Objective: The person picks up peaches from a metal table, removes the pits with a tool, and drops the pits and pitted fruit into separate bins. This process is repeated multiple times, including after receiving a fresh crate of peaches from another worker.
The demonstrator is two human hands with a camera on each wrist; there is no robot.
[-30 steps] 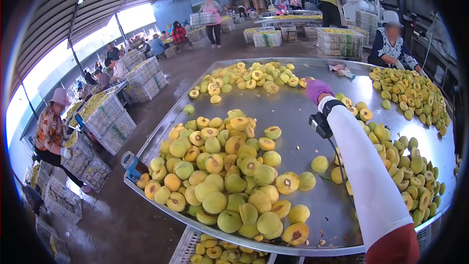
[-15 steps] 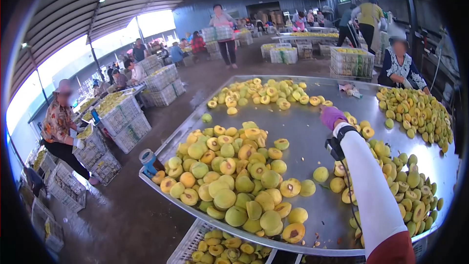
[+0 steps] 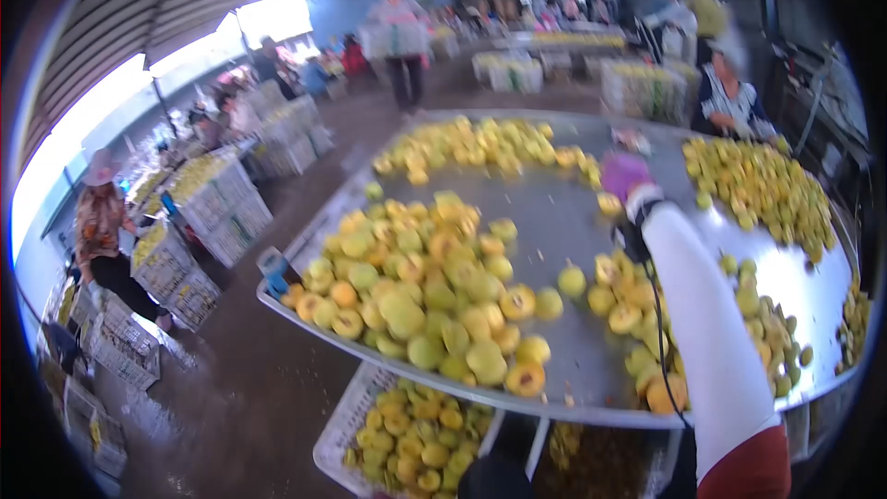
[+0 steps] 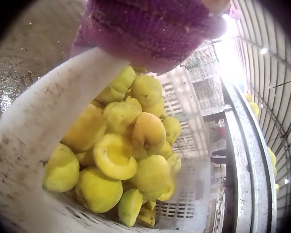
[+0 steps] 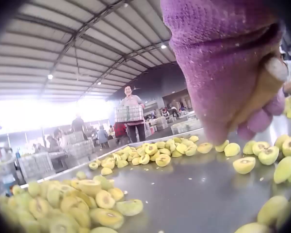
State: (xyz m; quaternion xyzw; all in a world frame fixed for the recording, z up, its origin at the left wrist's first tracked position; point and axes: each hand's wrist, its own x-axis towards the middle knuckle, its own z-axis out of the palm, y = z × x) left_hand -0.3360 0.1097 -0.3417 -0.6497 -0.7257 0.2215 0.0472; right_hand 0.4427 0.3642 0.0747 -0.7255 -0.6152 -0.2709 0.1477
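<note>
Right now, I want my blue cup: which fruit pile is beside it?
The near-left pile; the table's other piles all lie farther from the cup.

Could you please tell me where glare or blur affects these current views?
Head: background crates smeared, white glare on the right of the metal table; left wrist: daylight burned out at upper right, wet floor glinting; right wrist: daylight washing out the left background.

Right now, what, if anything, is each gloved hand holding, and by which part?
Cannot be told: the right hand hides its far side; the left hand runs out of frame.
</note>
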